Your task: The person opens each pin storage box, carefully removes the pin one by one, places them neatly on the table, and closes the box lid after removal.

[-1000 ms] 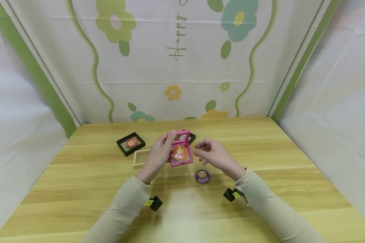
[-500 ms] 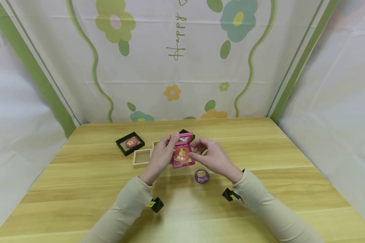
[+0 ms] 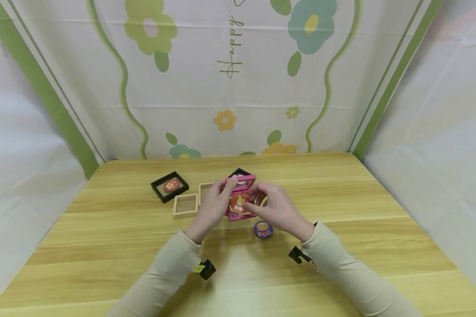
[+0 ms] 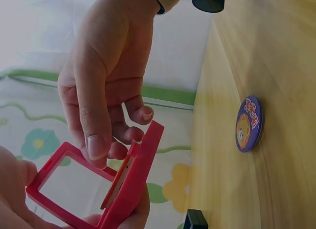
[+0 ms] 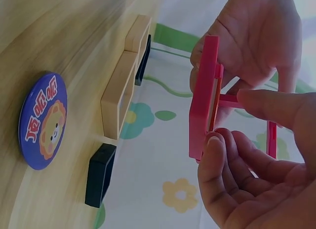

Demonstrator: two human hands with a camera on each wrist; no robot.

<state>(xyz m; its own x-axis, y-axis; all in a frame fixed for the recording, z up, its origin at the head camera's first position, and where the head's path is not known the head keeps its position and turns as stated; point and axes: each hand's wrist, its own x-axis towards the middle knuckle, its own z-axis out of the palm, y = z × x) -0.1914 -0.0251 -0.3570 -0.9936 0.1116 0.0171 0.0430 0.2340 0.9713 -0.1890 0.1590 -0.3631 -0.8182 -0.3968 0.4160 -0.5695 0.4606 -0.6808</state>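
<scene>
My left hand holds a pink hinged display case above the table, its lid raised. A round orange button badge with a yellow thumbs-up lies against the film of its lower half. My right hand is at the case's right edge, thumb over the badge in the head view. In the right wrist view, its fingertips touch the case edge beside the badge, while the thumb stands a little apart. Below, a purple button badge with a lion rests on the table.
At the back left lies a black frame with a red badge inside. Two light wooden frames sit beside it, the nearer one in full view, the other partly behind my left hand. Another black frame is behind the case.
My right hand has come left to the case, and its thumb now lies over the orange badge. The case has shifted slightly right and nearer, tilting a little.
</scene>
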